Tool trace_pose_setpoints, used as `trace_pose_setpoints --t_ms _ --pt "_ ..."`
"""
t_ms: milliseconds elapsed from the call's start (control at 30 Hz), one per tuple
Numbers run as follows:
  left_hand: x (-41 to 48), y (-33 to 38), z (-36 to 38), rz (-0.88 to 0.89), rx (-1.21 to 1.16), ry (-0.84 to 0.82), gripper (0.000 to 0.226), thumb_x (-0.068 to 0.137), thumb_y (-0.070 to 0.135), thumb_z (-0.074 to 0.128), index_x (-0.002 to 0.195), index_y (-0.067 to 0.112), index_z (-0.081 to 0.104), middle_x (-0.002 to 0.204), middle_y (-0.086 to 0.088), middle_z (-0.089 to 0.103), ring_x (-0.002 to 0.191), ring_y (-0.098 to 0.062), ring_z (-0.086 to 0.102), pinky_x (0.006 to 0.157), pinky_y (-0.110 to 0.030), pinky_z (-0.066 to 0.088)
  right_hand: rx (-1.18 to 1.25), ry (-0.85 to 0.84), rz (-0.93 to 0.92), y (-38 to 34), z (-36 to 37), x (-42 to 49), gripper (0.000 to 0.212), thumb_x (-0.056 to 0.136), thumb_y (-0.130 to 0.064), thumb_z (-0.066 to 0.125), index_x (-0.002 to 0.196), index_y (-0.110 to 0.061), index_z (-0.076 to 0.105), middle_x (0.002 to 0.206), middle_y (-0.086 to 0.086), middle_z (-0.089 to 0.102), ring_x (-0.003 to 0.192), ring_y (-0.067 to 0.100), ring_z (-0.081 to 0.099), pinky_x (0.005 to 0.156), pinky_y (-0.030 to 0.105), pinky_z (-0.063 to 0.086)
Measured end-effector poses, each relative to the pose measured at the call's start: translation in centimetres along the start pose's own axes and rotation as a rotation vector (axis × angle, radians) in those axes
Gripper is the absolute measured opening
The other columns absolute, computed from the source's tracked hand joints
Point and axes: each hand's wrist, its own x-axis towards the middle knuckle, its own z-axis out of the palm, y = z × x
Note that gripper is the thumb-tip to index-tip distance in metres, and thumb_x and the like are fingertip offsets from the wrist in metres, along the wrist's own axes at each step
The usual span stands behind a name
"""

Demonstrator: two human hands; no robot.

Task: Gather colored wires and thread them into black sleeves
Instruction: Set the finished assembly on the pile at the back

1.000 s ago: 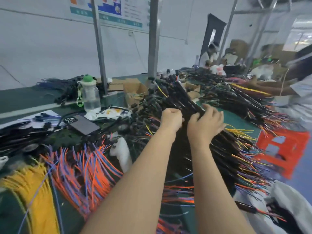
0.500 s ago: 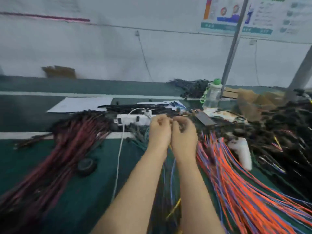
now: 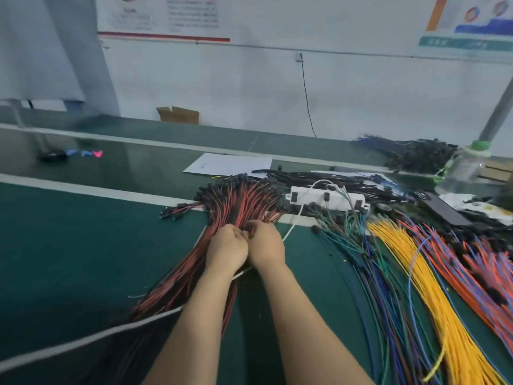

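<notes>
Nearest us, both forearms reach forward side by side over the green table [image 3: 69,245], and a white cable [image 3: 83,340] runs under them from the lower left. The left hand [image 3: 226,250] and right hand [image 3: 266,245] are knuckle to knuckle, backs up, with their fingers curled in tight on the red wires [image 3: 241,201] where the bundle narrows. Half a second ago these fists hung over the blue wires [image 3: 361,254], with the red bundle off to the left of the fingers. Now they sit on the red bundle, and the blue wires lie to the right of the fingers, with the yellow wires [image 3: 433,287] and orange wires [image 3: 458,259] further right. Just beyond the fingers the red wires fan out to black ends, and a white power strip [image 3: 327,198] lies beyond and to the right. Further off are a sheet of paper [image 3: 230,163], a pile of black sleeves [image 3: 416,154] and a bottle [image 3: 466,168]. The fingertips are hidden under the knuckles, so we cannot see how many wires they hold. The red bundle's near end is cut off at the bottom edge, and the bottle is blurred.
</notes>
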Motion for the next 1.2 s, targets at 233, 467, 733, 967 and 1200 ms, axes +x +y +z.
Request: trace_pose_setpoints --t_ms 233,467,733,967,1200 --pt "1.6 0.4 0.1 0.031 0.119 -0.030 0.026 0.096 0.016 0.036 0.109 0.012 0.058 0.117 -0.010 0.061 0.107 -0.029 0.055 0.087 -0.032 0.042 0.183 0.100 0.213 0.3 0.0 2.6 0.029 0.089 -0.006 0.051 0.118 -0.005 0.048 0.112 0.015 0.062 0.100 0.030 0.058 0.074 0.030 0.040" --pt "-0.2 5.7 0.7 0.128 -0.500 -0.334 0.040 0.103 0.034 0.030 0.102 0.010 0.063 0.103 -0.014 0.068 0.094 -0.028 0.067 0.083 -0.038 0.055 1.096 0.133 0.061 0.2 -8.9 2.1 0.013 0.092 0.005 0.051 0.097 -0.005 0.058 0.062 0.004 0.052 0.040 0.004 0.039 0.042 0.015 0.034" --pt "-7.1 13.8 1.5 0.361 -0.421 -1.115 0.055 0.098 0.053 0.029 0.104 0.007 0.058 0.088 -0.009 0.074 0.070 -0.017 0.071 0.059 -0.022 0.056 1.220 0.249 0.031 4.7 -20.9 -1.7 0.014 0.097 -0.009 0.050 0.088 -0.008 0.060 0.049 -0.006 0.057 0.033 0.000 0.032 0.037 0.011 0.024" --pt "-7.0 11.2 8.7 -0.136 -0.729 -0.709 0.044 0.097 0.051 0.037 0.081 0.016 0.057 0.064 -0.002 0.058 0.046 -0.012 0.057 0.052 -0.027 0.051 0.443 -0.084 0.039 8.6 -16.2 -5.6 0.015 0.092 0.002 0.054 0.104 -0.003 0.061 0.068 0.013 0.064 0.054 0.018 0.060 0.054 0.030 0.057" --pt "-5.5 5.0 10.8 -0.258 -1.063 -0.386 0.036 0.103 0.024 0.034 0.074 0.010 0.049 0.057 -0.003 0.056 0.033 -0.003 0.043 0.033 -0.012 0.033 -0.171 0.259 0.203 13.1 -13.9 -5.4 0.045 0.092 -0.035 0.060 0.130 -0.013 0.054 0.124 0.010 0.058 0.117 0.030 0.053 0.097 0.036 0.041"
